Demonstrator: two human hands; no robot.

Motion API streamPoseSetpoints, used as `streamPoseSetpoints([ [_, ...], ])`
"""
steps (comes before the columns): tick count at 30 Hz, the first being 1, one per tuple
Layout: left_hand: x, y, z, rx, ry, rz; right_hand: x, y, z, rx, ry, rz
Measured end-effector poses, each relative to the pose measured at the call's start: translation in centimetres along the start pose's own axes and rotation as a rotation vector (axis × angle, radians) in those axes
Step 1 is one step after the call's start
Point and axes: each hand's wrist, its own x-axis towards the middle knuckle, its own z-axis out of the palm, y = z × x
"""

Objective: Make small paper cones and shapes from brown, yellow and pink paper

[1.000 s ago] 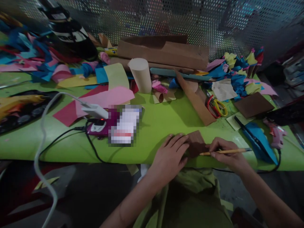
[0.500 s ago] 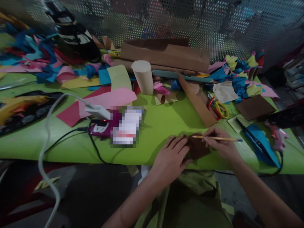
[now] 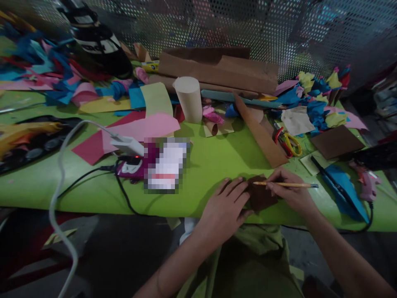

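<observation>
A small dark brown piece of paper or card (image 3: 263,198) lies on the green table near its front edge. My left hand (image 3: 228,203) rests flat with fingers stretched out, its fingertips and thumb at the card's left side. Between the fingers of my right hand (image 3: 288,192) is a wooden pencil (image 3: 297,185), held nearly level, its tip over the upper part of the card. I cannot tell whether the tip touches. Part of the card is hidden under my hands.
Left of my hands are a pixelated phone (image 3: 167,165) and a purple power strip (image 3: 133,169) with cables. Scissors (image 3: 290,142), a black-handled cutter (image 3: 331,180) and a pink glue gun (image 3: 369,182) lie to the right. Behind stand a paper roll (image 3: 189,101) and brown cardboard (image 3: 217,70).
The view has shifted slightly. The pencil tip sits a little lower on the card, and both hands keep nearly the same pose.
</observation>
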Motion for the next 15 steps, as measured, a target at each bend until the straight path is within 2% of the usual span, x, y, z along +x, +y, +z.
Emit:
streamPoseSetpoints([
  [8,0.0,0.1,-0.1,0.004,-0.002,-0.012,-1.9,-0.6,-0.5,-0.093,-0.055,-0.006],
  [15,0.0,0.2,-0.3,0.003,-0.012,-0.016,-4.0,-0.1,-0.8,-0.109,-0.108,-0.002],
])
